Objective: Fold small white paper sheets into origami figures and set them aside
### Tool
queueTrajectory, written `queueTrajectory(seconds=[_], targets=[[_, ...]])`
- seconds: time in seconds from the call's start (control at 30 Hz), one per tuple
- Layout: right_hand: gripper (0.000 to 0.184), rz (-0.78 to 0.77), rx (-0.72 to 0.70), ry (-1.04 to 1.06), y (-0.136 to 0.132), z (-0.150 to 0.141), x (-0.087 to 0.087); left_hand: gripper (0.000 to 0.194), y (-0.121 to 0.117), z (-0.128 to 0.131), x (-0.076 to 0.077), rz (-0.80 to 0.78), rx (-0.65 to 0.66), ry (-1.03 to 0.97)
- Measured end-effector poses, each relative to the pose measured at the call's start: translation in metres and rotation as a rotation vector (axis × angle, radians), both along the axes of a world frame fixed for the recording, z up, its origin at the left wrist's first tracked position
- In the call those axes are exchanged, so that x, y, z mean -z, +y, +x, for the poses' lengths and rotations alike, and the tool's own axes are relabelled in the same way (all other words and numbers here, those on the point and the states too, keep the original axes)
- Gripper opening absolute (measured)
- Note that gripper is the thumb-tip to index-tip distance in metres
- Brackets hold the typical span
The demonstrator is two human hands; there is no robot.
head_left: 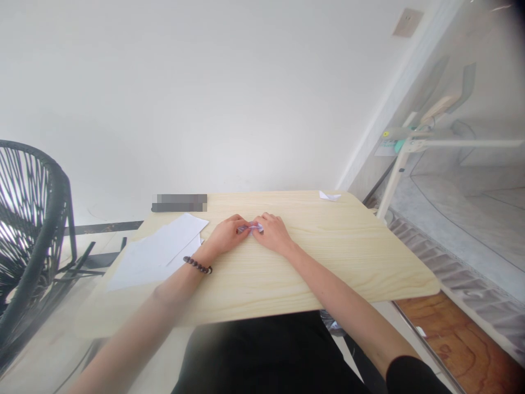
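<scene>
Both of my hands rest on the light wooden table (336, 257) near its middle. My left hand (226, 235), with a dark bead bracelet (197, 265) at the wrist, and my right hand (273, 232) meet over a small folded piece of pale lilac paper (251, 227). The fingers of both hands are curled and pinch that paper between them, pressing it down on the tabletop. Most of the paper is hidden under the fingers.
White paper sheets (158, 251) lie on the table's left part. A small folded white paper piece (329, 195) sits at the far right edge. A black wire chair (30, 219) stands at left, a white stand (404, 158) at right by a glass wall.
</scene>
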State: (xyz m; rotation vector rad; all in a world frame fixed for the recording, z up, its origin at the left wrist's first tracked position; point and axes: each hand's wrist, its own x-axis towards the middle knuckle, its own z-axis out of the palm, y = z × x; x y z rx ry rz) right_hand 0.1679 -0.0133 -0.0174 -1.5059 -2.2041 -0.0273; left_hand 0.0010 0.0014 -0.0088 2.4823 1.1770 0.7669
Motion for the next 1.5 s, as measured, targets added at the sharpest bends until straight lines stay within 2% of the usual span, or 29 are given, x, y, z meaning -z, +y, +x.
queueTrajectory(seconds=[0.27, 0.47, 0.57, 0.7, 0.87, 1.03, 1.17, 1.5], targets=[[0.020, -0.011, -0.009, -0.014, 0.021, 0.002, 0.005, 0.027, 0.026, 0.006, 0.009, -0.044, -0.035, -0.080], [0.019, -0.036, -0.023, -0.013, 0.044, 0.002, 0.004, 0.026, 0.046, 0.016, 0.012, -0.006, -0.099, -0.093], [0.018, -0.017, -0.001, 0.025, 0.045, 0.003, 0.005, 0.027, 0.045, 0.015, 0.012, -0.009, -0.093, -0.126], [0.017, -0.006, -0.051, 0.089, 0.039, 0.007, 0.007, 0.025, 0.036, 0.008, 0.008, -0.015, -0.020, -0.128], [0.016, -0.025, -0.071, 0.172, 0.037, 0.011, 0.008, 0.028, 0.030, 0.004, 0.001, -0.008, -0.022, -0.101], [0.013, -0.039, -0.116, 0.230, 0.039, 0.014, 0.009, 0.030, 0.038, -0.008, 0.004, -0.109, 0.010, -0.090], [0.013, -0.054, -0.146, 0.264, 0.038, 0.017, 0.009, 0.025, 0.044, -0.016, 0.009, -0.101, -0.019, -0.100], [0.017, -0.068, -0.073, 0.169, 0.036, 0.012, 0.006, 0.032, 0.027, -0.001, -0.003, -0.038, -0.015, -0.016]])
